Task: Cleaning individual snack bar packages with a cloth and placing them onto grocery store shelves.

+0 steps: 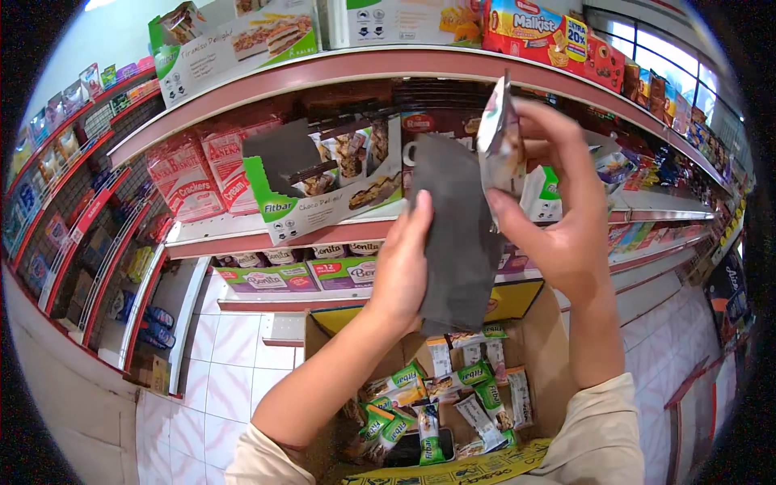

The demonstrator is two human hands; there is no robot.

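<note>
Bars (489, 396) lay in a carton (556, 343); grey card (461, 242) and packet (505, 153) were held above.
Left hand (400, 271) clamped the grey card, thumb on its face (fingertips hidden); right hand (566, 190) pinched the upright packet. Light pressure seemed wisest, short of the shelf (206, 245).

A grey panel (457, 242) is held by the left hand (402, 268), a packet (496, 139) by the right hand (567, 218). Bars (472, 377) are contained in a cardboard box (548, 335).
</note>
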